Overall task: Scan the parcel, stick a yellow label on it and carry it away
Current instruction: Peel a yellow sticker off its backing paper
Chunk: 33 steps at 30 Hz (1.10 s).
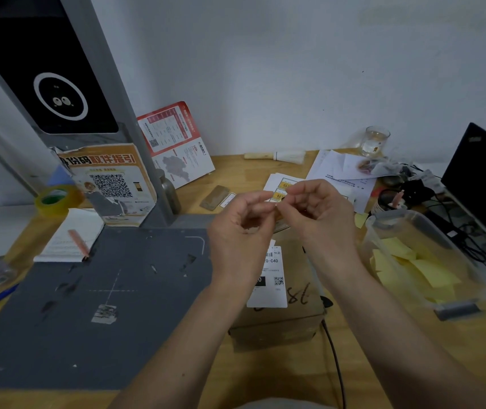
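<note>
A brown cardboard parcel [289, 320] lies on the wooden desk under my forearms, with a white shipping label [270, 278] and handwritten digits on top. My left hand [241, 228] and my right hand [315, 211] are raised above it, fingertips pinched together on a small yellow label [277, 206], mostly hidden by the fingers. Behind my hands lies a white sheet of yellow labels [280, 184]. The scanner stand [58, 93] rises at the left over its grey base mat [103, 290].
A clear tub of yellow slips [413, 261] stands at the right, with a laptop [481, 178] and cables behind it. A notepad with a pen [70, 237], a tape roll [54, 200], papers, a brush and a glass lie around the desk.
</note>
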### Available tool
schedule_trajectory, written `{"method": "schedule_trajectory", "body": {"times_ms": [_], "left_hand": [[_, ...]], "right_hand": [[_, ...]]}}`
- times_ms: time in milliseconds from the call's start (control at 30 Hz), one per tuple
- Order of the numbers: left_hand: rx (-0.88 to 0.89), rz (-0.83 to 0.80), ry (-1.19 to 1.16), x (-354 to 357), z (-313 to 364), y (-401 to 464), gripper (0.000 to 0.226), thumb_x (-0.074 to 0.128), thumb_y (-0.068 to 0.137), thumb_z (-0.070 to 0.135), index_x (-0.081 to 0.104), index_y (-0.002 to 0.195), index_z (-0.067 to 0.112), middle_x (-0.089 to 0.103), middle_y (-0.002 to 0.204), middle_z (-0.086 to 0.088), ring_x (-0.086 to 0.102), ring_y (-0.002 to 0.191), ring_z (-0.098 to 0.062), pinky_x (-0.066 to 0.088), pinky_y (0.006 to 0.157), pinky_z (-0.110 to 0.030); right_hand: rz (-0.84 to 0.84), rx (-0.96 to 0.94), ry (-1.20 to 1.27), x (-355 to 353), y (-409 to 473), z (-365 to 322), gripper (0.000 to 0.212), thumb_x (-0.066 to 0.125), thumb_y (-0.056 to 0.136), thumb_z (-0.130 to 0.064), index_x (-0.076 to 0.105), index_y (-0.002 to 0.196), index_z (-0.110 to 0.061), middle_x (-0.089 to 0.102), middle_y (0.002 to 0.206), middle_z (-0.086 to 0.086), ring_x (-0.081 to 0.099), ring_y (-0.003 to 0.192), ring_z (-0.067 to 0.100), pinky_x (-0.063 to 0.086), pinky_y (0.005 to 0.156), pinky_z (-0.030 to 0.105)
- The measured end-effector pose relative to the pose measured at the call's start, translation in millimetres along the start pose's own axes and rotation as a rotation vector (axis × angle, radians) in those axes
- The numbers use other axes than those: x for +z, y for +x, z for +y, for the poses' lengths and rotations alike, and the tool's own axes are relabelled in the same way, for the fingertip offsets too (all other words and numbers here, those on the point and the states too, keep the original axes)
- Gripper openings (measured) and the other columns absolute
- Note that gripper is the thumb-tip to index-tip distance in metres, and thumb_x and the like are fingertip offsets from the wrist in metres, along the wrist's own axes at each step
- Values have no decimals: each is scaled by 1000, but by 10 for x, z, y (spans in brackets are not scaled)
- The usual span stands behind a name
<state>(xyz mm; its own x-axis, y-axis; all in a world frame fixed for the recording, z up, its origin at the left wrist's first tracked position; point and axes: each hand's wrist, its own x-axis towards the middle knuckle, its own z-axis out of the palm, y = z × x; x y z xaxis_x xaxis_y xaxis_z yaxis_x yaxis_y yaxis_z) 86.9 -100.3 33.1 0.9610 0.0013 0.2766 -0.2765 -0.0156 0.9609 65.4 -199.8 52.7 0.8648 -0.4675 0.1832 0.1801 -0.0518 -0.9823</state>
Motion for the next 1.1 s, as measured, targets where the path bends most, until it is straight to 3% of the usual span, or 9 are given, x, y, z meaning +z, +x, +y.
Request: {"method": "schedule_trajectory", "body": {"times_ms": [233, 467, 567, 633, 867, 1100], "left_hand": [[1, -4, 58, -4, 6, 11, 15, 72, 80, 2, 75, 88, 14, 73, 76, -1, 68, 70, -5, 52, 67, -11], [-101, -19, 43, 0, 13, 39, 16, 73, 79, 7, 74, 79, 23, 71, 70, 1, 61, 62, 1, 49, 61, -10], [-175, -56, -44, -11, 33, 47, 11, 73, 80, 6, 76, 84, 16, 73, 73, -5, 67, 68, -9, 55, 67, -17], [-236, -94, -124, -17, 62, 52, 10, 70, 82, 6, 76, 88, 11, 75, 79, -9, 71, 74, -17, 59, 71, -23], [-452, -139, -283, -48, 62, 107, 8, 70, 82, 10, 76, 83, 5, 72, 68, -6, 68, 63, -13, 59, 76, -33], [-459, -166, -292, -63, 49, 119, 9, 68, 84, 8, 75, 90, 7, 72, 71, -8, 68, 65, -15, 56, 76, -36]], "right_hand": [[-46, 57, 47, -26, 18, -1, 21, 64, 79, 7, 60, 85, -13, 63, 76, 4, 57, 66, 10, 48, 60, 16], [-60, 76, 60, -38, 30, 0, 20, 64, 79, 7, 61, 85, -12, 64, 78, 6, 60, 73, 16, 52, 67, 23], [-56, 81, 40, -61, 38, 6, 17, 65, 80, 4, 62, 87, -11, 65, 82, 9, 62, 77, 21, 54, 74, 33], [-64, 69, 11, -75, 45, 6, 15, 65, 81, 2, 62, 87, -11, 65, 83, 8, 61, 76, 19, 53, 71, 31], [-115, 34, -29, -105, 50, 20, 15, 63, 81, 3, 59, 82, -11, 63, 76, 5, 59, 70, 16, 50, 65, 26], [-168, 31, -53, -128, 67, 10, 13, 63, 82, 3, 59, 84, -9, 63, 74, 5, 59, 68, 13, 51, 63, 23]]}}
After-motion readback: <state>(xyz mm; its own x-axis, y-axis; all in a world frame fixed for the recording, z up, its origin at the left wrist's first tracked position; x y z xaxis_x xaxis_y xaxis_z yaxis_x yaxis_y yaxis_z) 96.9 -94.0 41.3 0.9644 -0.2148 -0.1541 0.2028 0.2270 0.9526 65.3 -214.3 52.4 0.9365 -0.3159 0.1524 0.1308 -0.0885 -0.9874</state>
